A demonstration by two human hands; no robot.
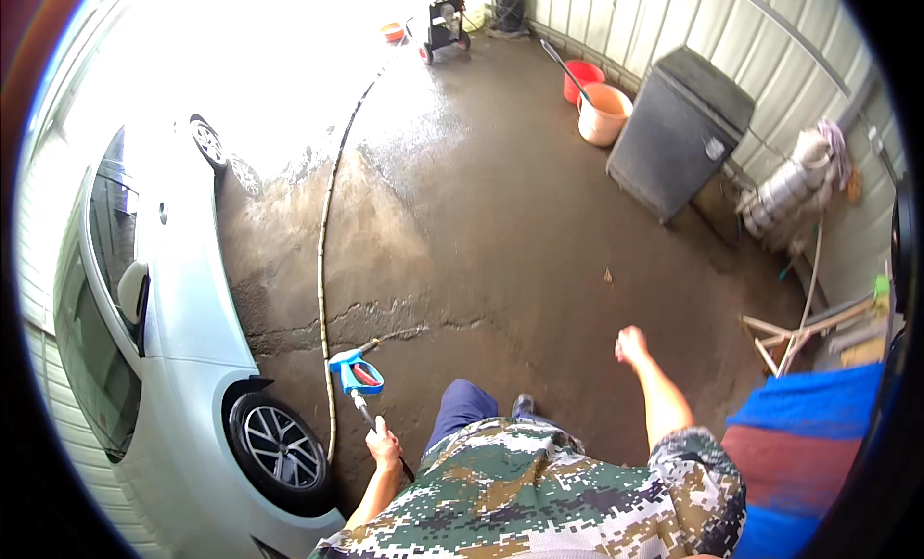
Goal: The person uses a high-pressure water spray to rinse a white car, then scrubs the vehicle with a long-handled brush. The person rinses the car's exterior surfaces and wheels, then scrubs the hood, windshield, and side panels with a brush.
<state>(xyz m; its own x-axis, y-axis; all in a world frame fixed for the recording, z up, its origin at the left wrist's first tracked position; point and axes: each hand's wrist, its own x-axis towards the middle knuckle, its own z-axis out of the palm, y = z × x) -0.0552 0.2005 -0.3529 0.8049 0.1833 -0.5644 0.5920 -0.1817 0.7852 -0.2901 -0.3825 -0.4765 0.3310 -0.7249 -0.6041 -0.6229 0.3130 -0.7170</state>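
Note:
My left hand (383, 444) grips the black hose (366, 415) just below a blue pressure-washer spray gun (351, 371). The gun has a red trigger (367, 373) and a short nozzle (372, 345) that points forward; no finger is on the trigger. To the left stands a pale car (188, 328), its nearer wheel (281, 443) close to my left hand. My right hand (632, 345) is held out over the floor on the right, fingers curled, with nothing visible in it.
A long hose (323, 256) runs along the wet concrete floor (505, 220) towards a wheeled machine (445, 21). Right of it are a red bucket (582, 74), an orange bucket (603, 119) and a dark cabinet (671, 137). Blue and maroon cloth (794, 451) hangs near my right side.

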